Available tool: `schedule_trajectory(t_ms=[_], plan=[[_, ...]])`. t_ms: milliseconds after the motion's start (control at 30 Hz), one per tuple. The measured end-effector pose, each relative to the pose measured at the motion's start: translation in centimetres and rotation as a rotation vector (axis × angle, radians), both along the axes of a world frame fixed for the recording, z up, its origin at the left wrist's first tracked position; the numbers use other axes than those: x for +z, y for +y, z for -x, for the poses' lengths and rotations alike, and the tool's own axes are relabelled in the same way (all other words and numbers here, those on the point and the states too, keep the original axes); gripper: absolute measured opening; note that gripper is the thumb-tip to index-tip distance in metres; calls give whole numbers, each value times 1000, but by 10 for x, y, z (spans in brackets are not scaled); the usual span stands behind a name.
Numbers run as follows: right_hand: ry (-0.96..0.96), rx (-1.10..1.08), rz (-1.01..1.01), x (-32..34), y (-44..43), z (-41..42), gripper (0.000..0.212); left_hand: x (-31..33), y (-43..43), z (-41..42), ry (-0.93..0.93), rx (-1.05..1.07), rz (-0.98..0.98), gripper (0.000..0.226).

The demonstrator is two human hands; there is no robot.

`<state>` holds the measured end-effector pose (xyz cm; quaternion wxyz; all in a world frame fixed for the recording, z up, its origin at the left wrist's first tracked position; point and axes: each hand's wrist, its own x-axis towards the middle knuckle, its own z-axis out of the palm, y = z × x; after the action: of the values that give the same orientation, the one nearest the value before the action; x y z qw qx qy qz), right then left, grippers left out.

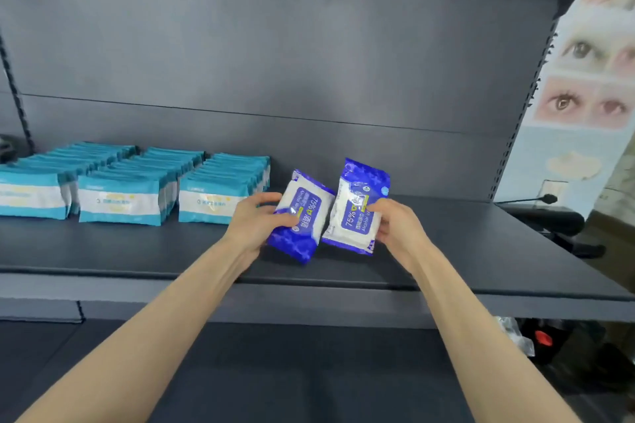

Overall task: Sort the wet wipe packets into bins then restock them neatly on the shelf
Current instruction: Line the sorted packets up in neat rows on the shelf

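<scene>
Two blue and white wet wipe packets are held above the dark shelf, side by side and tilted. My left hand grips the left blue packet from its left side. The right blue packet is pinched by my right hand at its right edge. On the shelf to the left stand three rows of teal and white packets, lined up front to back.
The shelf's grey back panel rises behind. A poster with eye pictures hangs at the right. A black object lies beyond the shelf's right end. A lower shelf sits below my arms.
</scene>
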<state>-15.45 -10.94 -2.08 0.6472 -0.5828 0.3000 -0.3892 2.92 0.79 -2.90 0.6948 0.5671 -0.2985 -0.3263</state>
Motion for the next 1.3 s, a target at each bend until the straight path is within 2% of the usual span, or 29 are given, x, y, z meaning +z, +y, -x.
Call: schedule_trajectory(t_ms=[100,233,333,367,400,433,500,600,700,800,933,1067,1167,1233,1300], plan=[[5,7,70,8,-32,-5,14,4,-39,-3,21,-70,8,26],[2,-1,85,10,-70,-12,52,8,-80,-14,106,21,46,8],[-21,1,97,10,-97,-25,99,12,-100,-29,-148,140,-31,9],[-22,7,102,10,-105,-30,108,15,-105,-32,-209,152,-36,15],[-15,12,111,11,-110,-34,107,18,-110,-36,-245,150,-32,25],[-4,15,121,11,-117,-38,98,21,-116,-39,-265,136,-21,35],[22,-3,138,12,-126,-44,66,28,-130,-47,-268,101,-10,42],[23,-83,129,10,-144,-56,30,34,-157,-58,-219,69,-25,23],[45,-169,150,4,-162,-66,10,29,-181,-66,-308,104,-88,5],[76,-229,178,-2,-178,-74,17,20,-203,-74,-342,68,-105,14],[123,-244,159,-9,-197,-77,22,9,-228,-87,-437,28,-146,38],[138,-198,142,-19,-206,-80,26,-4,-249,-99,-664,53,-298,18],[156,-138,178,-20,-208,-87,33,-2,-255,-105,-844,139,-432,21],[182,-127,200,-20,-209,-93,30,2,-257,-109,-926,190,-468,23],[297,-160,273,-21,-213,-102,31,5,-257,-112,-994,197,-479,25]])
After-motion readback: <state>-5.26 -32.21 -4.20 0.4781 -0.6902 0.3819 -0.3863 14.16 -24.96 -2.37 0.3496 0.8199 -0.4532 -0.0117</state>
